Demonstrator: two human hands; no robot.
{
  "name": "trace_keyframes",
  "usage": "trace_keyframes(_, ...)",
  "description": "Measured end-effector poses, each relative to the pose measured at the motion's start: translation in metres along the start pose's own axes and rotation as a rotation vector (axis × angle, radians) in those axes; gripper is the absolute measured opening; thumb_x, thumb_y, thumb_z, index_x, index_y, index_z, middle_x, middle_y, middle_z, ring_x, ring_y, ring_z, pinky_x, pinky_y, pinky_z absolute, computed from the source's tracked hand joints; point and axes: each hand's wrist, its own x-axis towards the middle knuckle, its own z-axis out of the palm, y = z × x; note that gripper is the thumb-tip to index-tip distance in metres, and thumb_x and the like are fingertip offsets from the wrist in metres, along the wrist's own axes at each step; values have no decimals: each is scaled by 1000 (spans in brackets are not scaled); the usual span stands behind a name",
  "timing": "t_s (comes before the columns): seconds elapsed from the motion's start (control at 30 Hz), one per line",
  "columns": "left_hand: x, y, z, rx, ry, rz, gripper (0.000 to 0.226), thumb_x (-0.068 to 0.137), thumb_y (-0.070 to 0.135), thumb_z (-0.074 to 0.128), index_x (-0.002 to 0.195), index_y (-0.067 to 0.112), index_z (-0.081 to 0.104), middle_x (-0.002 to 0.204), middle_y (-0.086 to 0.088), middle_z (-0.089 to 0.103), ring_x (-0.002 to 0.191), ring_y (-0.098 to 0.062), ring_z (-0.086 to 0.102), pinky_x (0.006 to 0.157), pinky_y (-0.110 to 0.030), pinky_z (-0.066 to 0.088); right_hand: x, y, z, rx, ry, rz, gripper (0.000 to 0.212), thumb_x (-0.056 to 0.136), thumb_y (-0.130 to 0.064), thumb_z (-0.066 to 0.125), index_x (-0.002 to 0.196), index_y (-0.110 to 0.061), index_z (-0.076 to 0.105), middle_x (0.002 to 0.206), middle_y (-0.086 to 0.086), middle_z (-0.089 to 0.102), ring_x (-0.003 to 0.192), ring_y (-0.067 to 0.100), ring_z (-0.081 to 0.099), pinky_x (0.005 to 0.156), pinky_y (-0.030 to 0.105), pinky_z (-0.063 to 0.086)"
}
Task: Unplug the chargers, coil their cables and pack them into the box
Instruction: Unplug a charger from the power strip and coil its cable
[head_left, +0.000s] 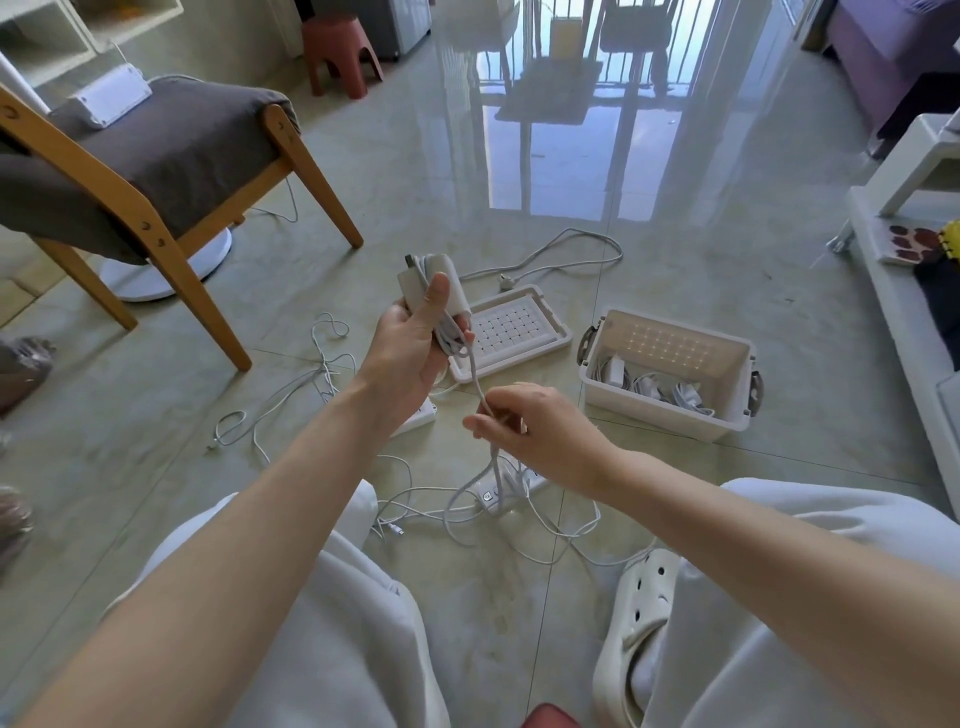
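Observation:
My left hand (410, 338) grips a white charger (434, 273) with several turns of its cable wound around it, held above the floor. The loose white cable (477, 382) runs down from it to my right hand (535, 423), which pinches it between thumb and fingers. Below, the cable drops toward a white power strip (506, 491) lying on the tiles among tangled cables. The white box (670, 374) stands open to the right with several coiled chargers inside. Its lid (511, 332) lies flat beside it, behind my left hand.
A wooden chair (156, 171) with a grey cushion stands at the left, another power strip (111, 98) on its seat. Loose cables (291, 395) and a plug lead (545, 260) lie on the floor. A white low table (904, 291) is at the right. My knees and a white clog (636, 623) are below.

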Motion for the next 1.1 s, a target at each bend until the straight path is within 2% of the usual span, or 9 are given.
trace_keyframes(0.23, 0, 3, -2, -76, 5, -19, 33, 96, 27, 46, 115, 0, 46, 80, -8, 48, 67, -13, 51, 77, -26, 49, 3, -11, -6, 494, -183, 206, 17, 95, -10, 49, 100, -11, 66, 87, 2, 69, 47, -3, 45, 46, 9, 32)
trace_keyframes(0.3, -3, 2, 0, -64, -57, -59, 41, 96, 30, 44, 121, -2, 42, 81, -9, 49, 67, -15, 51, 75, -26, 50, 7, -2, -10, 363, -119, 257, 19, 94, -9, 51, 101, -8, 68, 95, 5, 70, 41, -6, 46, 42, 8, 33)
trace_keyframes(0.4, -9, -1, 2, 19, -222, -176, 45, 90, 32, 48, 120, 0, 45, 91, -14, 52, 77, -21, 50, 70, -27, 48, 14, 19, -18, 13, -79, 273, 19, 94, -23, 52, 98, -19, 71, 97, -5, 67, 54, -4, 50, 54, 11, 35)
trace_keyframes(0.53, -11, 5, -1, 94, -365, -317, 40, 82, 21, 58, 119, 6, 52, 98, -17, 60, 76, -20, 61, 59, -26, 52, 12, 35, -19, -506, -45, -88, 36, 94, -39, 38, 87, -18, 67, 90, -2, 62, 91, 23, 54, 81, 34, 46)
trace_keyframes(0.6, -10, 10, -7, 224, -424, -374, 42, 76, 20, 59, 117, 10, 54, 100, -18, 61, 76, -21, 61, 52, -24, 50, 12, 33, -23, -538, -74, -211, 40, 92, -42, 35, 79, -15, 63, 86, 0, 65, 92, 25, 56, 87, 36, 46)
trace_keyframes(0.67, -9, 13, -12, 415, -463, -403, 50, 69, 26, 63, 116, 12, 54, 99, -16, 59, 77, -20, 54, 51, -22, 44, 11, 27, -27, -498, -132, -252, 41, 93, -44, 38, 74, -15, 61, 81, -2, 65, 92, 21, 55, 94, 24, 36)
trace_keyframes(0.73, -9, 14, -17, 557, -469, -402, 47, 69, 31, 60, 113, 14, 54, 88, -5, 64, 70, -13, 57, 51, -21, 42, 10, 16, -31, -414, -168, -252, 38, 95, -41, 44, 70, -14, 55, 74, -6, 58, 86, 12, 46, 85, 15, 27)
trace_keyframes(0.83, -10, 17, -20, 653, -463, -380, 34, 71, 33, 52, 101, 19, 57, 78, 6, 67, 65, -8, 57, 55, -24, 37, 7, 10, -32, -316, -255, -216, 25, 97, -25, 43, 75, -17, 53, 69, -19, 42, 77, -3, 30, 81, 19, 24)
trace_keyframes(1.1, -14, 24, -23, 724, -502, -349, 37, 64, 36, 57, 96, 17, 56, 73, 6, 66, 65, -19, 37, 46, -22, 25, 9, 12, -36, -476, -227, -143, 28, 92, -45, 48, 98, -24, 66, 88, -13, 62, 94, 9, 52, 82, 19, 26)
